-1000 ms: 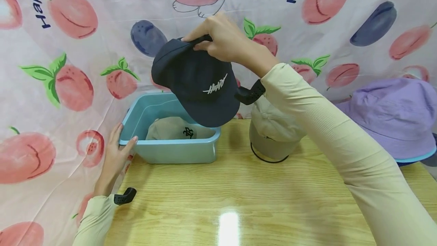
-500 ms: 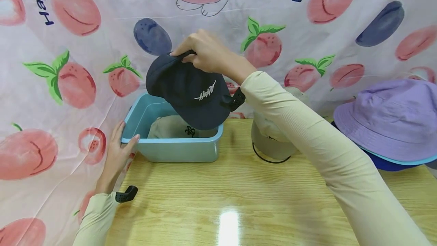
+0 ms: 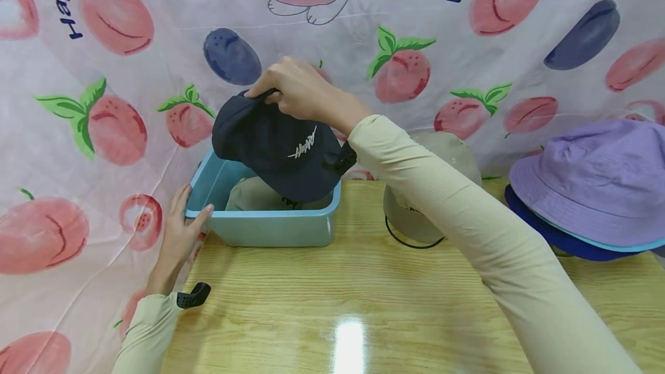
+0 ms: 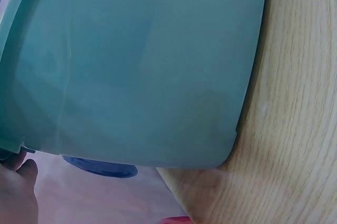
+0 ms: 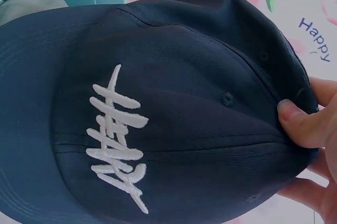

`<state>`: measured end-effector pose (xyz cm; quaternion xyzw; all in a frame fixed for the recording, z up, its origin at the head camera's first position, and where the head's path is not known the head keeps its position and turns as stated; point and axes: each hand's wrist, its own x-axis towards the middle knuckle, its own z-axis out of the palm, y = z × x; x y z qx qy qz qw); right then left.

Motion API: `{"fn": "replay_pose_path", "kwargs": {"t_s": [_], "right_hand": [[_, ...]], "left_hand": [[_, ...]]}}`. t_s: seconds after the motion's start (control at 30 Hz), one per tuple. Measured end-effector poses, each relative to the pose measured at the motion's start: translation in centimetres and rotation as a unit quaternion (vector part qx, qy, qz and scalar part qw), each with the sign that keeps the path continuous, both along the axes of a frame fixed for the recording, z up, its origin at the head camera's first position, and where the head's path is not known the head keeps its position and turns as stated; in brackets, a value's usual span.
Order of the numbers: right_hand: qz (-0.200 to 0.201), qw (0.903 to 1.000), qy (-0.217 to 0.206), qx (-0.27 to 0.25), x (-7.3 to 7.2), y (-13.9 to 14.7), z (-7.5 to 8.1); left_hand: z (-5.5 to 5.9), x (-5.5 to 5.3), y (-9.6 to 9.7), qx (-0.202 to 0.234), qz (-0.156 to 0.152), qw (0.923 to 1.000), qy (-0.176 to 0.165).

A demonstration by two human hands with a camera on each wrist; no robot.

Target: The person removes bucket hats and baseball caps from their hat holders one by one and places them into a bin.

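Table [image 3: 312,305]: shiny pale wood
Bin [image 3: 270,230]: light blue, left
Beige hats [image 3: 410,224]: middle, partly hidden
Hat stack [image 3: 602,183]: right, purple above blue

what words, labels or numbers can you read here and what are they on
"Happy", on the cloth; two more run off the head view's top edge.
Navy cap: white lettering, too stylised to read for sure.
Grey cap inside the box: dark lettering, partly hidden, unreadable.
Pale hats: small dark letters beside the sleeve, unreadable.
No numbers seen.
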<state>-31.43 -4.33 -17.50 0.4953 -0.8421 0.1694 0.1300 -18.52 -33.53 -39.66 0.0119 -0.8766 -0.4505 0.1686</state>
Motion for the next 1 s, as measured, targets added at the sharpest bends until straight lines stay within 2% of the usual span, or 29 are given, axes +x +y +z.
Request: {"fn": "replay_pose_path", "kwargs": {"t_s": [0.2, 0.47, 0.73, 1.0], "right_hand": [[0.034, 0.9993, 0.003, -0.018, -0.2, -0.7, -0.5], [0.063, 0.9973, -0.012, -0.036, -0.4, -1.7, -1.3], [0.072, 0.9971, -0.022, -0.008, -0.6, -2.6, -3.4], [0.093, 0.9947, -0.028, 0.033, -0.8, -3.2, -5.7]], "left_hand": [[-0.1, -0.1, -0.1, -0.006, -0.002, 0.9998, 0.018], [-0.2, -0.2, -0.2, -0.005, 0.0, 0.9999, 0.01], [-0.4, -0.3, -0.4, 0.001, 0.002, 1.0, 0.009], [-0.1, -0.3, -0.3, 0.005, -0.001, 0.9999, 0.016]]}}
